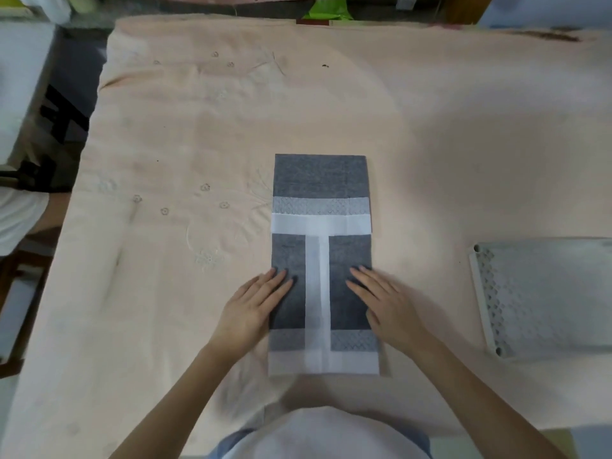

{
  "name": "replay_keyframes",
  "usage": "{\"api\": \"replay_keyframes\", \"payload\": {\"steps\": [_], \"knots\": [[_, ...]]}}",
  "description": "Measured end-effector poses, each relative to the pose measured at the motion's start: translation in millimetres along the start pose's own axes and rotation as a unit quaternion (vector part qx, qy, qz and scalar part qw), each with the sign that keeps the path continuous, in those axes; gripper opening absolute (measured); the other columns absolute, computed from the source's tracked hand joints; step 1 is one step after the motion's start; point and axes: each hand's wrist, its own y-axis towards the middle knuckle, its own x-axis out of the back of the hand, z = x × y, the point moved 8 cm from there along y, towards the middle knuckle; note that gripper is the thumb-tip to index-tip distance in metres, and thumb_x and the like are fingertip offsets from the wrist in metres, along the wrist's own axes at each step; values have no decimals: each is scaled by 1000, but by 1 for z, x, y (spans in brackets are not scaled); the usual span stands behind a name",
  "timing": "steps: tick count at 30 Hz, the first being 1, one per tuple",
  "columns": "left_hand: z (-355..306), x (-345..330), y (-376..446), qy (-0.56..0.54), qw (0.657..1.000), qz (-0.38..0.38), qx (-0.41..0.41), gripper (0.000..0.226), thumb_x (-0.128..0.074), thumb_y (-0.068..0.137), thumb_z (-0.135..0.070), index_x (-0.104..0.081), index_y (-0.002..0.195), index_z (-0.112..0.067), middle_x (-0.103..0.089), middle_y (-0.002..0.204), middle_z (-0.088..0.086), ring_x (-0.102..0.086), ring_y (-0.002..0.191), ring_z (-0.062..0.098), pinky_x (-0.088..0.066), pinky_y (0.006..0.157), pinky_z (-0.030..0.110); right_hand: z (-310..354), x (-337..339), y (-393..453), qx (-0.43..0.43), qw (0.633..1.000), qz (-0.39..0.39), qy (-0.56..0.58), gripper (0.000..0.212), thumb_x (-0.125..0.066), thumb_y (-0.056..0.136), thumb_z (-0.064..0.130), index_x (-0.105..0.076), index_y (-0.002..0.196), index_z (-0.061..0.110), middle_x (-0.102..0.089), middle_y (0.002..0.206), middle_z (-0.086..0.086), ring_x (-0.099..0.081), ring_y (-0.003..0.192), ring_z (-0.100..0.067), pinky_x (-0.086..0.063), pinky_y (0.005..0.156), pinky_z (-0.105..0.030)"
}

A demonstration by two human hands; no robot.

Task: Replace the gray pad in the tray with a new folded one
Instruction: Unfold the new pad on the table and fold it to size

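Observation:
A gray pad (320, 175) with white borders lies folded into a long narrow strip on the table, in the middle of the head view. Its two side flaps meet along a white centre band. My left hand (253, 306) rests flat on the left flap, fingers spread. My right hand (385, 303) rests flat on the right flap in the same way. Neither hand grips anything. The light gray tray (480, 293) with a perforated mesh top sits at the right edge, apart from the pad; what lies under the mesh I cannot tell.
A peach embroidered cloth (198, 127) covers the table. A green packet (328, 11) lies beyond the far edge. White and dark objects (29, 94) stand off the left side of the table.

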Motion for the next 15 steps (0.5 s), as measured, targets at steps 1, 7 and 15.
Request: {"api": "replay_keyframes", "payload": {"steps": [1,7,15], "knots": [[-2,-3,-2,11,1000,14,-13,59,-63,76,-13,-53,134,-13,-48,142,7,-45,131,27,-31,106,35,3,-6,-5,7,1000,23,-4,70,-74,63,2,-56,129,12,-49,141,-7,-45,131,-26,-31,107,-44],[-15,-7,-12,45,995,49,-74,47,-67,70,-12,-67,117,-15,-59,131,9,-55,122,29,-29,106,36,1,-1,-23,0,997,78,25,57,-53,76,11,-52,134,11,-41,146,-8,-36,137,-23,-29,113,-40],[-22,-10,-40,41,991,84,-94,41,-53,81,-30,-65,119,-21,-58,132,4,-52,126,23,-21,111,31,6,-6,-50,21,975,219,28,85,-52,84,51,-7,151,22,14,156,5,14,143,-7,8,117,-27]]}}
